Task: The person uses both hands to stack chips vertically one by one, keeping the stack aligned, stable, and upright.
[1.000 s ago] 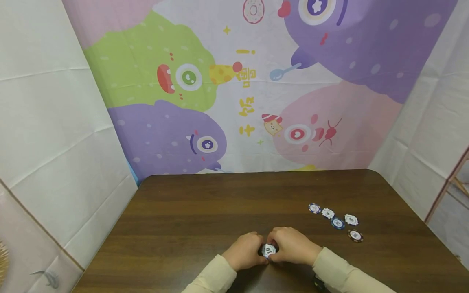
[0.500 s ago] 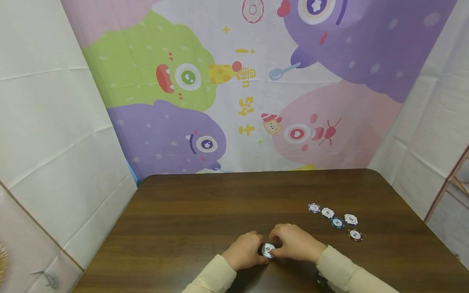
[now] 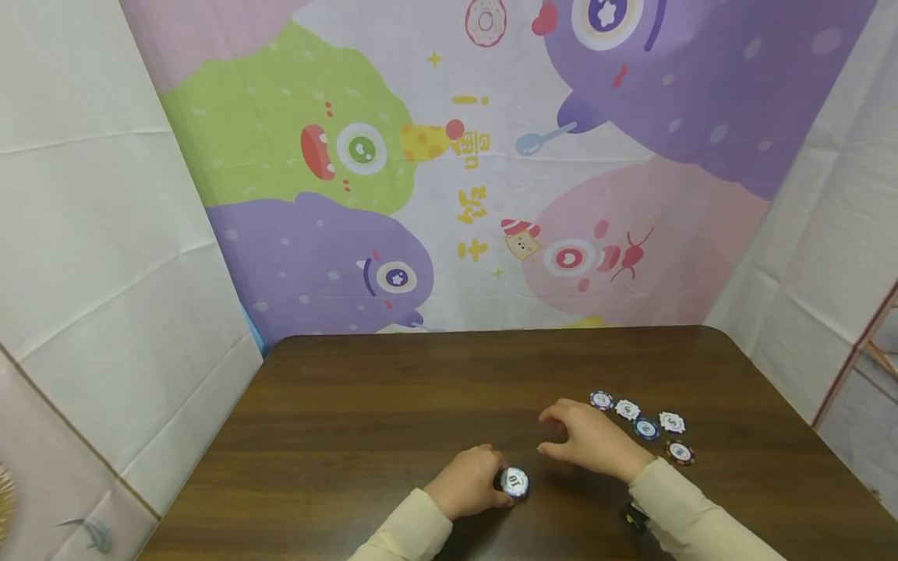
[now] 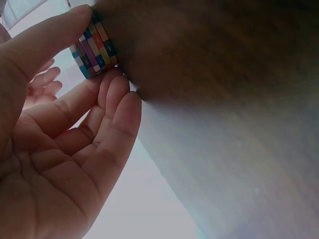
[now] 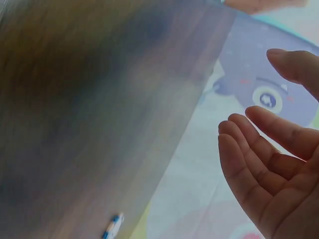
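A short stack of poker chips [image 3: 515, 484] stands on the table, its top chip white with a "10" on it. My left hand [image 3: 468, 483] holds the stack by its left side between thumb and fingers. In the left wrist view the edges of the stacked chips [image 4: 96, 50] show blue, white, purple, red and green bands. My right hand [image 3: 596, 440] is up and to the right of the stack, thumb and fingers apart, holding nothing. In the right wrist view the right hand [image 5: 279, 164] has its fingers loosely bent with a gap to the thumb.
Several loose poker chips lie flat at the right: a blue-and-white chip [image 3: 601, 400], a white chip [image 3: 627, 410], a dark blue chip [image 3: 646, 429], another white chip [image 3: 672, 422] and a black-brown chip [image 3: 680, 452]. A cartoon cloth [image 3: 477, 288] hangs behind the table [image 3: 351, 389].
My right hand has let go of the chip stack and moved right and away, toward the loose chips. The left hand stays at the stack.
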A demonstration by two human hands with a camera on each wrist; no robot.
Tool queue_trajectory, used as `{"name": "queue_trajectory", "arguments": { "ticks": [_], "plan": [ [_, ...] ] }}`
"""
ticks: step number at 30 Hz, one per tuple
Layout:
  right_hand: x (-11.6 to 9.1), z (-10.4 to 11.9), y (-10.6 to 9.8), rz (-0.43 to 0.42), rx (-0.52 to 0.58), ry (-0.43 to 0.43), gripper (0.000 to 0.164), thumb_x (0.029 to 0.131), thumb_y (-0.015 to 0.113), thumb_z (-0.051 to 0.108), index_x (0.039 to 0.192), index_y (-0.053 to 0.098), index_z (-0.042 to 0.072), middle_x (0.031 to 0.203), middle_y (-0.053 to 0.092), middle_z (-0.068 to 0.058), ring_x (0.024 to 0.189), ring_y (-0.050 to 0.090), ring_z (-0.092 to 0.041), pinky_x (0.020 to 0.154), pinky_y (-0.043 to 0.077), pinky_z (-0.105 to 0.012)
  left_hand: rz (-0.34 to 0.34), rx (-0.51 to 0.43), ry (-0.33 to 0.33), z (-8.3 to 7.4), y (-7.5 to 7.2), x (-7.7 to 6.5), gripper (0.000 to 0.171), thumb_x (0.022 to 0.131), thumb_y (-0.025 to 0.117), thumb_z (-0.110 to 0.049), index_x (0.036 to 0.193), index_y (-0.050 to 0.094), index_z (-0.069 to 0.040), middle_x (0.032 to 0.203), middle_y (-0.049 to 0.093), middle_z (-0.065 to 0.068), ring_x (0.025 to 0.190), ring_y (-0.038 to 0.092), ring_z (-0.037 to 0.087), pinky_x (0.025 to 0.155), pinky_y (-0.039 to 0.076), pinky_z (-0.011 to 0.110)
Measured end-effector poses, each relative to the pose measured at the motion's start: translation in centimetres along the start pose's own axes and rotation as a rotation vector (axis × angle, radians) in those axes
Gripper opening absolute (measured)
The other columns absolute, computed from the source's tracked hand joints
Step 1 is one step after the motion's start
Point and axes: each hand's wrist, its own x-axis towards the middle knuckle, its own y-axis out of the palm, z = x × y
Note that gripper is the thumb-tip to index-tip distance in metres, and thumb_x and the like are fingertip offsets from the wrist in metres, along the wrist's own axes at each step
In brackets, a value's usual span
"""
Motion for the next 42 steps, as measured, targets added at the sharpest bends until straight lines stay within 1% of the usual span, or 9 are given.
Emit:
{"name": "queue_trajectory", "arguments": {
  "ticks": [8, 12, 18, 24, 29, 33, 37, 40, 42],
  "plan": [
    [0.0, -1.8, -1.3, -0.073, -0.056, 0.070, 0.042, 0.079, 0.080, 0.028, 0.109, 0.068, 0.001, 0.097, 0.067, -0.007, 0.085, 0.064, -0.021, 0.074, 0.052, -0.037, -0.003, 0.007, 0.001, 0.0, 0.1, 0.0, 0.031, 0.070, 0.086, -0.031, 0.090, 0.072, -0.013, 0.082, 0.064, -0.008, 0.074, 0.053, 0.002, 0.067, 0.046, 0.019],
    [0.1, -3.2, -2.0, -0.084, -0.032, 0.127, 0.044, 0.079, 0.080, 0.028, 0.110, 0.067, 0.000, 0.102, 0.069, -0.011, 0.087, 0.066, -0.024, 0.075, 0.053, -0.041, -0.010, 0.016, 0.010, 0.0, 0.2, 0.0, 0.031, 0.070, 0.087, -0.031, 0.091, 0.072, -0.013, 0.082, 0.065, -0.008, 0.075, 0.054, 0.002, 0.067, 0.046, 0.019],
    [0.2, -5.6, -2.6, -0.059, 0.003, 0.228, 0.047, 0.082, 0.077, 0.029, 0.115, 0.066, -0.003, 0.106, 0.070, -0.016, 0.088, 0.067, -0.024, 0.075, 0.054, -0.042, -0.017, 0.020, 0.016, 0.0, 0.2, 0.0, 0.029, 0.069, 0.087, -0.031, 0.087, 0.072, -0.014, 0.079, 0.064, -0.009, 0.073, 0.052, 0.002, 0.066, 0.045, 0.019],
    [0.4, -7.4, -2.8, -0.046, -0.065, 0.280, 0.048, 0.082, 0.075, 0.032, 0.113, 0.067, -0.003, 0.107, 0.070, -0.018, 0.088, 0.066, -0.027, 0.076, 0.052, -0.047, -0.014, 0.017, 0.011, -0.1, 0.0, -0.1, 0.030, 0.069, 0.087, -0.030, 0.089, 0.072, -0.014, 0.081, 0.064, -0.008, 0.073, 0.052, 0.002, 0.066, 0.045, 0.019],
    [0.6, -8.5, -2.7, -0.034, -0.110, 0.327, 0.046, 0.082, 0.073, 0.032, 0.111, 0.068, -0.003, 0.104, 0.070, -0.018, 0.085, 0.065, -0.026, 0.073, 0.051, -0.046, -0.020, 0.025, 0.011, 0.0, 0.0, -0.1, 0.031, 0.069, 0.087, -0.031, 0.090, 0.072, -0.014, 0.081, 0.064, -0.008, 0.073, 0.053, 0.002, 0.067, 0.046, 0.020],
    [0.6, -9.0, -2.8, -0.015, -0.121, 0.341, 0.039, 0.082, 0.073, 0.028, 0.105, 0.069, -0.003, 0.096, 0.070, -0.015, 0.079, 0.063, -0.024, 0.069, 0.050, -0.045, -0.019, 0.029, 0.012, 0.0, 0.1, -0.1, 0.031, 0.069, 0.087, -0.031, 0.091, 0.072, -0.014, 0.082, 0.064, -0.007, 0.074, 0.054, 0.002, 0.067, 0.046, 0.020],
    [0.5, -9.3, -2.8, 0.009, -0.121, 0.354, 0.022, 0.080, 0.073, 0.024, 0.085, 0.067, 0.004, 0.079, 0.064, -0.005, 0.068, 0.053, -0.019, 0.059, 0.043, -0.036, -0.016, 0.027, 0.012, 0.0, 0.1, 0.0, 0.032, 0.069, 0.087, -0.031, 0.092, 0.073, -0.013, 0.083, 0.065, -0.007, 0.075, 0.054, 0.002, 0.067, 0.046, 0.020],
    [0.5, -9.7, -2.6, 0.027, -0.123, 0.371, 0.021, 0.079, 0.074, 0.024, 0.073, 0.061, 0.009, 0.072, 0.057, -0.001, 0.064, 0.048, -0.017, 0.057, 0.038, -0.032, -0.017, 0.026, 0.012, 0.0, 0.1, -0.1, 0.033, 0.069, 0.087, -0.031, 0.093, 0.073, -0.013, 0.083, 0.065, -0.007, 0.075, 0.054, 0.002, 0.068, 0.046, 0.019],
    [0.6, -10.0, -2.4, 0.036, -0.127, 0.369, 0.021, 0.079, 0.074, 0.024, 0.073, 0.061, 0.009, 0.073, 0.057, -0.002, 0.064, 0.048, -0.017, 0.057, 0.038, -0.033, -0.019, 0.027, 0.013, 0.0, 0.1, -0.1, 0.033, 0.069, 0.087, -0.031, 0.093, 0.073, -0.012, 0.083, 0.066, -0.007, 0.075, 0.054, 0.002, 0.068, 0.046, 0.019]
  ]
}}
